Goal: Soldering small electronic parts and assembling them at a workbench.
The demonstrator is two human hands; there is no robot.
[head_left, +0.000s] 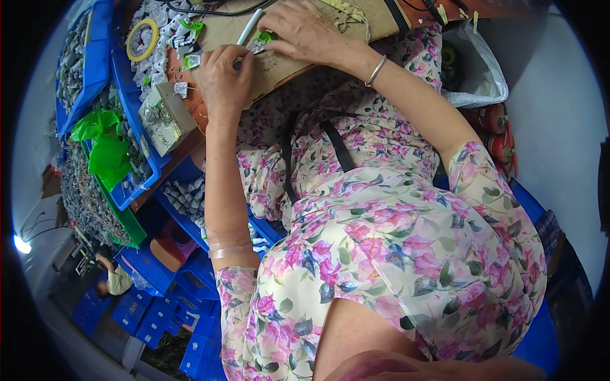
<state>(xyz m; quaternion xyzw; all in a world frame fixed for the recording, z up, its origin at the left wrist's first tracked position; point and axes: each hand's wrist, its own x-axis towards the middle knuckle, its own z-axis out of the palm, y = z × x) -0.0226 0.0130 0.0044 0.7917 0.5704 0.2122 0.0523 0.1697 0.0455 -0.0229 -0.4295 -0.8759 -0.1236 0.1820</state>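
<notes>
At the work table's near edge both hands are close together. My left hand (225,79) is closed, thumb and forefinger pinched; a thin dark sliver shows at the fingertips, too small to name. My right hand (304,32) lies palm down on the board, its thumb and fingers closed about a small clear and green plastic piece (260,42). A white pen-like stick (249,26) rests just beyond that piece. Beneath the hands is a worn tan board (279,71). Several similar clear and green pieces (191,61) lie left of my left hand.
A yellow tape roll (142,40) lies on a heap of clear parts. Left of my forearm stand a small box (166,119) and a blue bin (152,166) with green plastic (109,155). A white bag (488,70) hangs at the right. Far left, another person (117,279) is visible.
</notes>
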